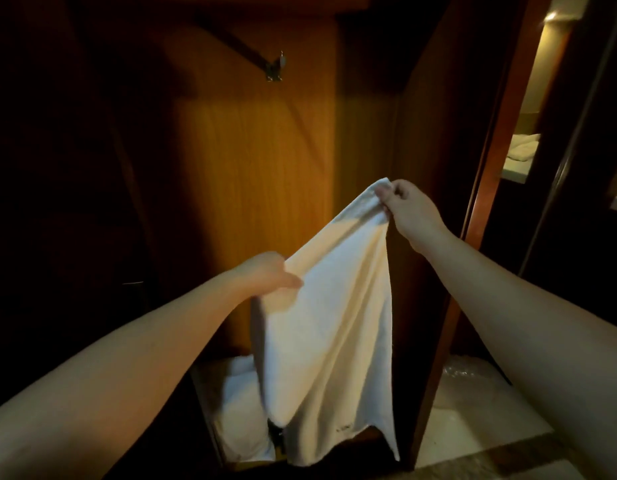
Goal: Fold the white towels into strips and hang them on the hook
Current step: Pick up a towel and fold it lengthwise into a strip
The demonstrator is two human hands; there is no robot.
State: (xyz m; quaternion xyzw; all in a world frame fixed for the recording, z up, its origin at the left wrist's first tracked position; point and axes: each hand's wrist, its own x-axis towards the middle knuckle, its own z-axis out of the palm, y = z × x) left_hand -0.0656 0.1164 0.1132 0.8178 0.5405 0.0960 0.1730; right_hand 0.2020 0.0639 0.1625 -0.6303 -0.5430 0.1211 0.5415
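A white towel (329,327) hangs in front of me inside a dim wooden closet, stretched between both hands. My right hand (409,209) pinches its upper corner at centre right. Lower and to the left, my left hand (270,273) grips the towel's other top edge, thumb on the near side, fingers hidden behind the cloth. The towel's lower end dangles near the closet floor. A metal hook (275,67) is fixed high on the back panel, well above both hands and bare.
More white towels (236,403) lie piled on the closet floor behind the hanging one. A wooden side panel (438,168) and door frame stand close on the right. Pale floor (473,420) shows at lower right. Folded white linen (523,147) rests on a shelf beyond.
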